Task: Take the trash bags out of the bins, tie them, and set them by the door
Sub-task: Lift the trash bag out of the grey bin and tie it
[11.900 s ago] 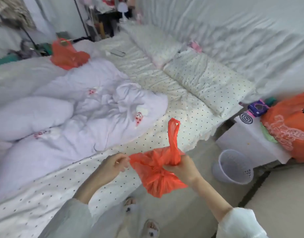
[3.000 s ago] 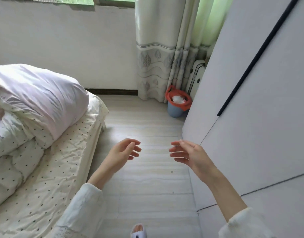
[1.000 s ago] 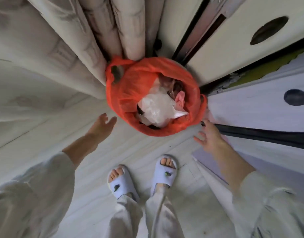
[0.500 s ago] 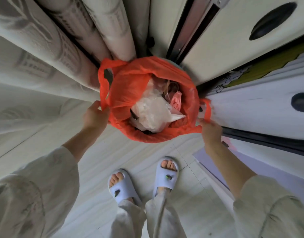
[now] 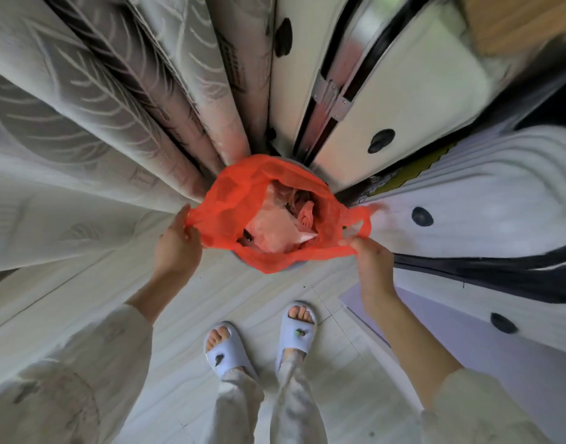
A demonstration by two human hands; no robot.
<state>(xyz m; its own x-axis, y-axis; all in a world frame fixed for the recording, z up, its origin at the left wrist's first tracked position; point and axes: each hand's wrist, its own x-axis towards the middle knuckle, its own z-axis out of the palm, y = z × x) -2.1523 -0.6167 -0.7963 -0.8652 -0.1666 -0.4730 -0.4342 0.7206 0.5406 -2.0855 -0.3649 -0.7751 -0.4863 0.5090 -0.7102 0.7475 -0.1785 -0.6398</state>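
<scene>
An orange plastic trash bag (image 5: 230,200) hangs open below me, with white and pink crumpled waste (image 5: 275,230) inside it. My left hand (image 5: 177,248) pinches the bag's left handle. My right hand (image 5: 369,256) grips the bag's front rim beside the right handle loop (image 5: 363,219). The bag's edges are pulled up and outward. Only a thin grey-blue sliver of the bin (image 5: 292,267) shows under the bag's front edge; the rest of the bin is hidden.
Patterned curtains (image 5: 115,107) hang at the left and behind the bag. A white suitcase (image 5: 403,91) stands behind the bag at the right, and a white wardrobe panel (image 5: 483,203) at the right. My feet in pale blue slippers (image 5: 230,350) stand on the light floor.
Both hands have pulled the bag's handles up and outward, so the rim has come off the bin and the bag's mouth is stretched wider and narrower front to back.
</scene>
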